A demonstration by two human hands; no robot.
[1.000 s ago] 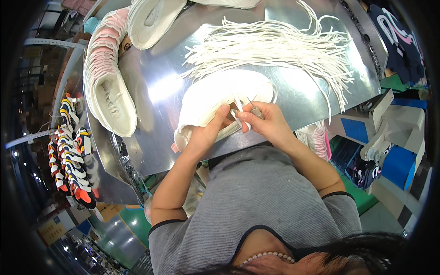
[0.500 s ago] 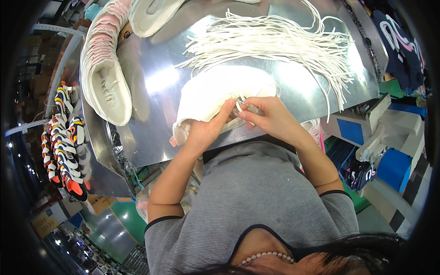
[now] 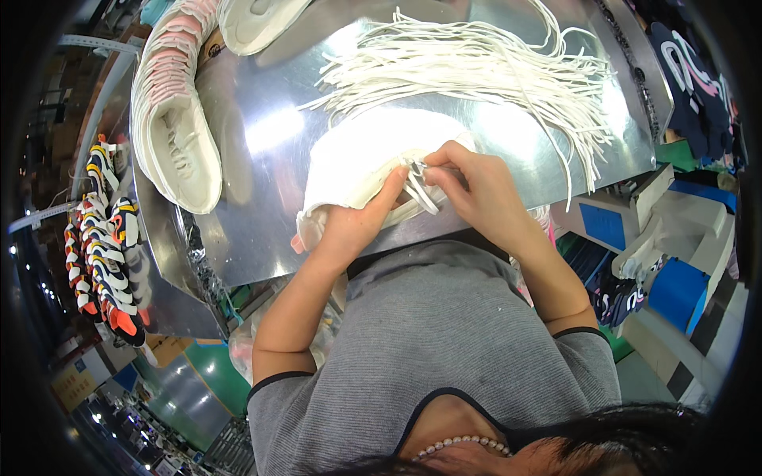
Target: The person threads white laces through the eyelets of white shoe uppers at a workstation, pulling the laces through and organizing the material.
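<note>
Indeed, left hand (image 3: 363, 222) holds white shoe (image 3: 369, 151), lettered panel (image 3: 74, 385) afar

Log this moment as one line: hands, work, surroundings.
left hand grip: holding white shoe upper; right hand grip: at upper's opening, hold unclear; white lace: between hands; lace pile: on metal table

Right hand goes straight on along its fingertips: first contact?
Most likely the white shoe upper at its lacing edge, close by the left hand's thumb tip. Depth is unclear at that spot, so the right hand might meet that thumb first.
</note>
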